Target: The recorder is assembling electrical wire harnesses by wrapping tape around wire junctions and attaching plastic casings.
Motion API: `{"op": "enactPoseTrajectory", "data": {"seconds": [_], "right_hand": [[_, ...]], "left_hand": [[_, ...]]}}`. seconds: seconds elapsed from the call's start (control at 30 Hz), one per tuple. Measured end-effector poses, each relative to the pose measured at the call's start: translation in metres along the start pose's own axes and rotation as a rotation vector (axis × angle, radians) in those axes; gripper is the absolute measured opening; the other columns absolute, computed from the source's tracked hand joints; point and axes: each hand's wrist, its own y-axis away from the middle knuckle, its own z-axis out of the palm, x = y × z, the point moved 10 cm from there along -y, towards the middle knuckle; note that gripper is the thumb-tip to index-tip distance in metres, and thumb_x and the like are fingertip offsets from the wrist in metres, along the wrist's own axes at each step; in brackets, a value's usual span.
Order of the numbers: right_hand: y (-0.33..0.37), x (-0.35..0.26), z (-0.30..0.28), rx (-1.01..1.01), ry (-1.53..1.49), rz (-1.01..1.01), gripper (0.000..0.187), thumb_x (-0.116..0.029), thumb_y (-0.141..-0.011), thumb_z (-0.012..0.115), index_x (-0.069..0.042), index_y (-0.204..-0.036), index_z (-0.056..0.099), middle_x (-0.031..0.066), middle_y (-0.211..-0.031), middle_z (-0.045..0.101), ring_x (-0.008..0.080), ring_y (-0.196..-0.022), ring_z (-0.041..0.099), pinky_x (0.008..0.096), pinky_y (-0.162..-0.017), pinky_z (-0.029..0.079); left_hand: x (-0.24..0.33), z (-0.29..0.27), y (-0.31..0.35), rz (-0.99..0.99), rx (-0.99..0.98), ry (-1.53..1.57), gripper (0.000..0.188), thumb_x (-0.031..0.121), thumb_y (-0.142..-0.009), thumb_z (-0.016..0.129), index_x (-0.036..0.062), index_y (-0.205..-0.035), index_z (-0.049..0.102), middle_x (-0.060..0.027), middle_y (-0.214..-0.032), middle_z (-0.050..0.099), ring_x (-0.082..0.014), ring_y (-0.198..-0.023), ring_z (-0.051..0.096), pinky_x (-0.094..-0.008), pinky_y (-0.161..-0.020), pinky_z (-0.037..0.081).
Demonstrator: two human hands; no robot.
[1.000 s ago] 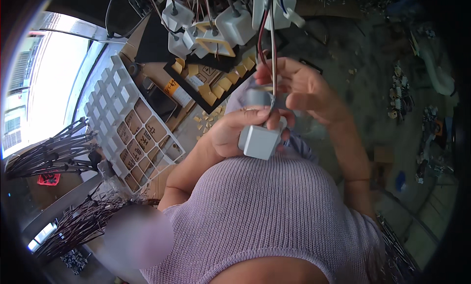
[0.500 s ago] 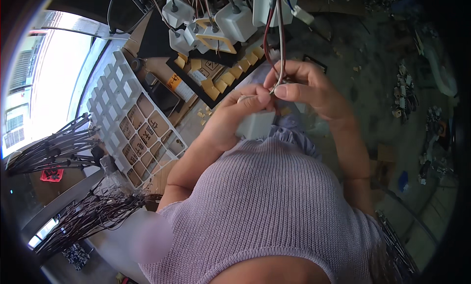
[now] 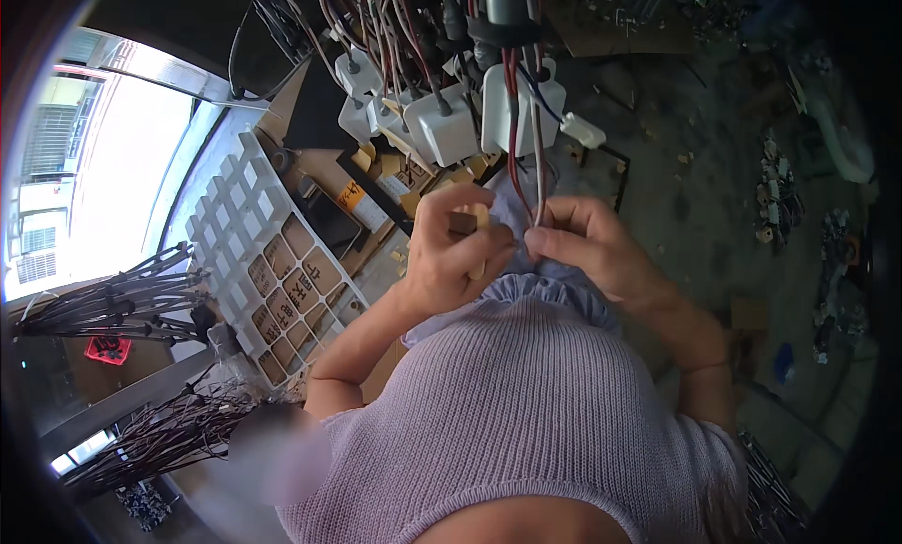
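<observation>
In front of my chest, my left hand (image 3: pixel 456 248) is closed around a thin pale-yellow piece (image 3: pixel 480 239), seen almost edge-on and mostly covered by the fingers. Its fingertips come close to those of my right hand (image 3: pixel 592 248). My right hand pinches the lower ends of red and white wires (image 3: pixel 537 192), which hang down from above. Where the wires end between my fingertips is hidden. A white connector (image 3: pixel 583 131) on a blue wire dangles just above my right hand. Behind the wires hangs a white plastic box (image 3: pixel 521 107).
More white boxes (image 3: pixel 442 126) hang on cables at the top. A white grid tray (image 3: pixel 301 286) leans at the left, near a dark phone-like slab (image 3: pixel 329 215). Black cable bundles (image 3: pixel 113 300) and brown wires (image 3: pixel 178 431) crowd the left side. A red basket (image 3: pixel 108 349) is beyond.
The white box under my left hand is out of sight, and a yellow edge shows in its fingers. Both hands are lower in view. The hanging boxes appear lower too.
</observation>
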Motion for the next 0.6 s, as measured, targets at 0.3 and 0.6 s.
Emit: {"op": "enactPoseTrajectory", "data": {"seconds": [0.3,0.6], "right_hand": [[0.074,-0.202,-0.030,0.256,0.393,-0.959,0.020,-0.015,-0.086,0.054,0.003,-0.093,0.061,0.0140,-0.119,0.055,0.0213,-0.110,0.053,0.0322,-0.086,0.042],[-0.090,-0.172,-0.064,0.250,0.498,-0.743,0.014,-0.013,-0.088,0.065,0.001,-0.093,0.066,0.0010,-0.113,0.057,0.0067,-0.093,0.059,0.0216,-0.078,0.048]], "left_hand": [[-0.046,-0.063,0.014,-0.105,0.171,-0.328,0.010,0.001,-0.074,0.064,-0.0003,-0.083,0.060,-0.0177,-0.106,0.053,-0.0284,-0.090,0.054,-0.0364,-0.080,0.045],[-0.107,-0.101,0.018,-0.427,0.605,0.085,0.036,0.005,-0.090,0.058,0.0057,-0.124,0.046,-0.0108,-0.117,0.054,-0.0183,-0.108,0.052,-0.0323,-0.096,0.039]]}}
